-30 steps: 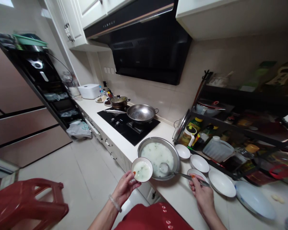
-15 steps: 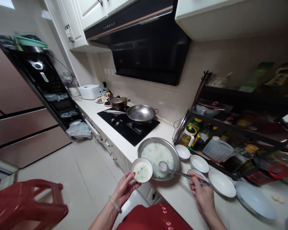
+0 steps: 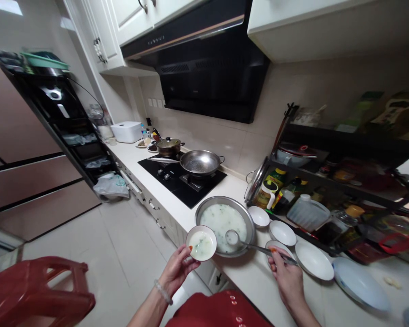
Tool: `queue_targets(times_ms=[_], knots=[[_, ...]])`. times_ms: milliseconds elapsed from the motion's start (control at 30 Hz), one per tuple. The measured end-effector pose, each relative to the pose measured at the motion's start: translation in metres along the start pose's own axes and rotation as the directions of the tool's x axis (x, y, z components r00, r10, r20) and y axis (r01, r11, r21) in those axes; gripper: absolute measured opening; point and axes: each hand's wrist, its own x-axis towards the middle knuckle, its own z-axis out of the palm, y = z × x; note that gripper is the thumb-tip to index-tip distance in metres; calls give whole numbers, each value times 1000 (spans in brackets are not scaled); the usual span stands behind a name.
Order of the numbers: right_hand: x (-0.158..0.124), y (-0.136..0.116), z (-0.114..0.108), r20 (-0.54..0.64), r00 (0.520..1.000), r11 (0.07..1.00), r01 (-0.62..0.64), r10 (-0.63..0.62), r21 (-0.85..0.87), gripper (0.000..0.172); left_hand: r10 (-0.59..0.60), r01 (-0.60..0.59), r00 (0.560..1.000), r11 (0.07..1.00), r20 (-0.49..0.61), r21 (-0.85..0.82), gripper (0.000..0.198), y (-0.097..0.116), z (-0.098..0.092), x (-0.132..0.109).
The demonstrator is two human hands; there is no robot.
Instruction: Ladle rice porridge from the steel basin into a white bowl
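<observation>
My left hand [image 3: 177,269] grips a small white bowl [image 3: 201,243] part-filled with pale porridge, held off the counter's edge just left of a wide metal basin [image 3: 249,217]. The basin holds more of the same pale porridge with green flecks. My right hand [image 3: 286,275] is closed on the handle of a metal ladle [image 3: 232,236], whose full scoop sits at the porridge surface near the basin's front rim, close to the small bowl.
Two empty white bowls [image 3: 259,216] [image 3: 282,233] and white plates [image 3: 314,260] lie right of the basin. A wok [image 3: 200,162] and lidded pot [image 3: 168,145] sit on the black hob. A rack of bottles [image 3: 295,190] stands behind. A red plastic stool [image 3: 37,290] is at lower left.
The ladle's scoop has lifted slightly out of the porridge and shifted a little left toward the small bowl. The bowl and left hand have barely moved.
</observation>
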Motion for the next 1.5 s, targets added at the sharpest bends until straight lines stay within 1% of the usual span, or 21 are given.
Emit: queue_targets(times_ms=[267, 533, 733, 967, 1100, 1233, 1367, 1433, 1500], knots=[[-2, 0, 1, -4, 1000, 998, -7, 8, 55, 57, -1, 1, 1000, 1000, 9, 8, 32, -1, -3, 1], [-3, -8, 7, -7, 999, 995, -38, 39, 92, 53, 1, -1, 1000, 1000, 9, 1, 32, 0, -1, -1], [-3, -14, 10, 2, 1000, 993, -22, 21, 118, 50, -2, 2, 1000, 1000, 31, 1, 31, 1, -2, 0], [-9, -33, 14, 64, 997, 974, -47, 34, 221, 49, -4, 4, 1000, 1000, 24, 1, 31, 1, -2, -1], [-19, -48, 19, 114, 993, 970, -31, 3, 243, 47, -4, 4, 1000, 1000, 8, 0, 31, 0, -2, -1], [-28, -54, 24, 172, 985, 978, -10, -26, 207, 44, -2, 2, 1000, 1000, 25, 2, 32, 0, -3, 0], [-35, -52, 29, 227, 972, 994, 33, -56, 106, 44, 0, 0, 999, 1000, 37, -3, 32, 1, -2, -1], [-39, -50, 31, 250, 965, 996, 74, -84, 51, 44, 1, -1, 999, 1000, 36, -3, 32, 1, -2, -2], [-43, -46, 32, 276, 950, 989, 150, -147, 11, 42, 1, -1, 1000, 1000, 30, -5, 32, 1, -2, -2]])
